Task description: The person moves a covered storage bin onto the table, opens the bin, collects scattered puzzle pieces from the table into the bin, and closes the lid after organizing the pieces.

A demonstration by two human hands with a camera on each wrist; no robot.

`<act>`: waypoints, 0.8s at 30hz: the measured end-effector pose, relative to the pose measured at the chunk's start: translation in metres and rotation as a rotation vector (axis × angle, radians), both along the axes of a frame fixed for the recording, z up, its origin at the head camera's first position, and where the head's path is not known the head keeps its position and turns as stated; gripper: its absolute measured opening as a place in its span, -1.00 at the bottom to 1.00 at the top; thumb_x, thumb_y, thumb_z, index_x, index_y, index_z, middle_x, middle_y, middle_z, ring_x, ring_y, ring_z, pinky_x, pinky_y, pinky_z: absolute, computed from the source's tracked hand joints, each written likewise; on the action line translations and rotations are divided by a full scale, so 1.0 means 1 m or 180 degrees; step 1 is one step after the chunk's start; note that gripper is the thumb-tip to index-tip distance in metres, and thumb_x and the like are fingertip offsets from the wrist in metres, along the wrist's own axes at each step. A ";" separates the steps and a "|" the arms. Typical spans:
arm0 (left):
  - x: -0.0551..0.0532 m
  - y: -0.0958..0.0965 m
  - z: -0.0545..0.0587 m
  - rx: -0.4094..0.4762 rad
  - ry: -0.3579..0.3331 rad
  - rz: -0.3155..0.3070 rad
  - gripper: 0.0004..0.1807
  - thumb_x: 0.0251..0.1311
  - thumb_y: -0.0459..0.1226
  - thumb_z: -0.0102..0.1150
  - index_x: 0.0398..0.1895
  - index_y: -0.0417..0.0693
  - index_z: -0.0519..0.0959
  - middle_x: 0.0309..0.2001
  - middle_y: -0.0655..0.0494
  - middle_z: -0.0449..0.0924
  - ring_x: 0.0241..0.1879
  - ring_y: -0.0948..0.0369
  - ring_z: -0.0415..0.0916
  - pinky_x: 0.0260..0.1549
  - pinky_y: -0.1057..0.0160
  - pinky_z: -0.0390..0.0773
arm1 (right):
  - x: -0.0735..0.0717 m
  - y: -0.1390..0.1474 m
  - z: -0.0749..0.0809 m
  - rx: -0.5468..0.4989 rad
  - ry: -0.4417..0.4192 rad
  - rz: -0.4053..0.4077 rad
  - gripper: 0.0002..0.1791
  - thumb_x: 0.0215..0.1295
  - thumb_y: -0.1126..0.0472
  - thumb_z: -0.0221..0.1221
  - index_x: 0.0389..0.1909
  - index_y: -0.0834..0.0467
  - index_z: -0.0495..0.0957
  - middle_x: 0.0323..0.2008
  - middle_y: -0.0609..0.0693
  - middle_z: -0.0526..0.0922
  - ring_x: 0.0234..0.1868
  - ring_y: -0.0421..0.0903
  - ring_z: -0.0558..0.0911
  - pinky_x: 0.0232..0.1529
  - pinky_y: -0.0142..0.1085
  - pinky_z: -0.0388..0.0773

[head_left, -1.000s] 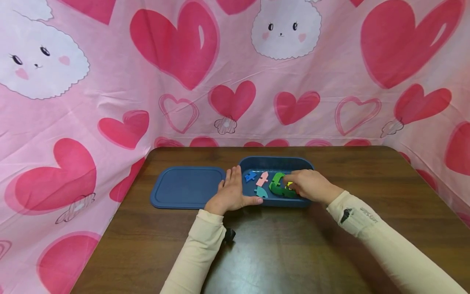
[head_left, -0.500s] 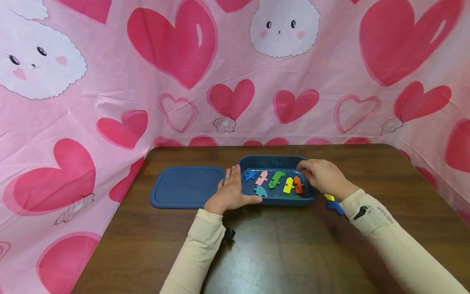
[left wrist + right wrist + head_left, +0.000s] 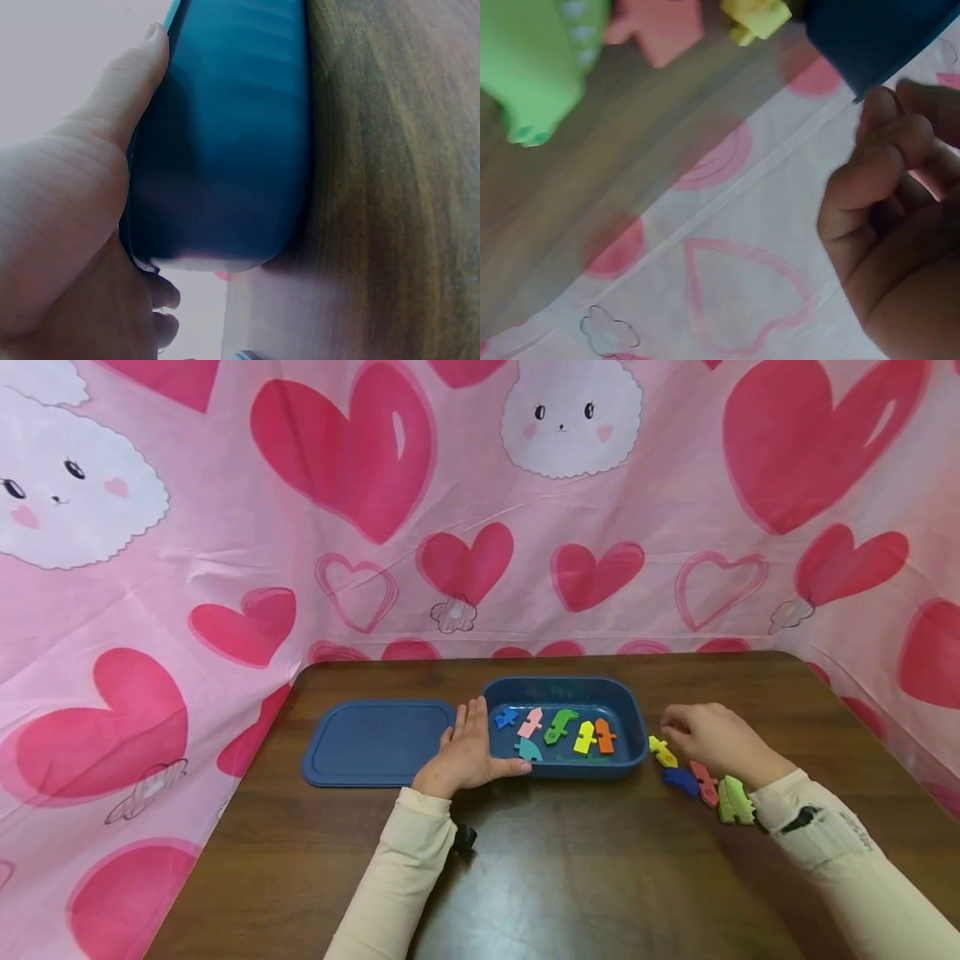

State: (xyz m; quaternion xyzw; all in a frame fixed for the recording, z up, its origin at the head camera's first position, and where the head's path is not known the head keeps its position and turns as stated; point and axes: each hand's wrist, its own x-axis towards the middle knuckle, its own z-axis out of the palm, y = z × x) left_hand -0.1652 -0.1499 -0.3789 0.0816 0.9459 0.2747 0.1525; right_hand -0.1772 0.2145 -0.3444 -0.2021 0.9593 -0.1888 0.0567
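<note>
My left hand [image 3: 465, 756] rests against the left end of a dark blue box [image 3: 570, 772], fingers straight, thumb along its front rim. Inside lie flat puzzle pieces: blue [image 3: 506, 717], pink [image 3: 530, 723], teal [image 3: 528, 749], green [image 3: 560, 727], yellow [image 3: 585, 737] and orange [image 3: 604, 737]. A dark green piece [image 3: 583, 759] is mostly hidden by the front wall. Right of the box, my right hand [image 3: 716, 735] hovers with loosely curled fingers, nothing visible in them. Near it on the table are yellow [image 3: 663, 752], blue [image 3: 680, 781], red [image 3: 705, 783] and light green [image 3: 735, 800] pieces.
A flat dark blue lid [image 3: 382, 743] lies on the brown wooden table [image 3: 555, 877], left of the box and close to my left hand. Pink cloth [image 3: 300, 502] with hearts hangs behind the table and along its sides.
My right hand has come out of the box and moved right, uncovering the yellow and orange pieces inside, then those on the table. The dark green piece now lies lower. The left hand stays put.
</note>
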 end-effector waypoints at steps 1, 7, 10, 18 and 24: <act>0.000 0.000 0.000 -0.0003 -0.0001 0.0000 0.47 -0.03 0.39 0.33 0.63 -0.08 -0.41 0.64 -0.03 -0.41 0.58 0.00 -0.54 0.45 -0.18 -0.27 | 0.002 0.003 -0.002 0.0055 -0.0089 -0.0012 -0.86 0.40 0.28 0.21 -0.14 0.27 0.65 -0.53 -0.08 0.56 -0.62 -0.17 0.47 -0.59 -0.26 0.49; -0.001 -0.001 -0.002 -0.0004 0.0027 -0.0012 0.47 -0.02 0.39 0.33 0.63 -0.08 -0.41 0.63 -0.05 -0.40 0.58 -0.02 -0.52 0.45 -0.19 -0.26 | 0.012 0.013 -0.016 0.0315 -0.0416 0.0111 -0.85 0.34 0.17 0.31 -0.29 0.20 0.64 -0.55 -0.13 0.53 -0.58 -0.19 0.47 -0.53 -0.26 0.46; -0.001 -0.001 -0.002 -0.0010 0.0043 -0.0023 0.46 -0.02 0.38 0.33 0.63 -0.10 -0.40 0.63 -0.05 -0.40 0.58 -0.03 -0.52 0.45 -0.20 -0.25 | 0.019 0.013 -0.022 0.0354 -0.0501 0.0062 -0.77 0.32 0.09 0.34 -0.40 0.14 0.58 -0.63 -0.12 0.49 -0.66 -0.19 0.48 -0.59 -0.26 0.42; -0.002 -0.002 -0.006 -0.0015 0.0045 -0.0009 0.47 -0.04 0.40 0.32 0.63 -0.09 -0.38 0.64 -0.03 -0.40 0.58 0.00 -0.53 0.45 -0.20 -0.25 | 0.023 0.014 -0.028 0.0487 -0.0452 -0.0056 -0.68 0.30 -0.03 0.35 -0.38 0.10 0.50 -0.63 -0.11 0.44 -0.65 -0.17 0.46 -0.62 -0.24 0.37; -0.003 -0.002 -0.006 -0.0018 0.0055 -0.0033 0.48 -0.05 0.40 0.32 0.63 -0.08 -0.39 0.63 -0.05 -0.39 0.58 -0.02 -0.52 0.45 -0.20 -0.24 | 0.020 0.032 -0.024 0.0442 -0.0439 -0.0084 -0.77 0.31 0.14 0.35 -0.27 0.22 0.57 -0.51 -0.08 0.54 -0.52 -0.12 0.47 -0.49 -0.17 0.50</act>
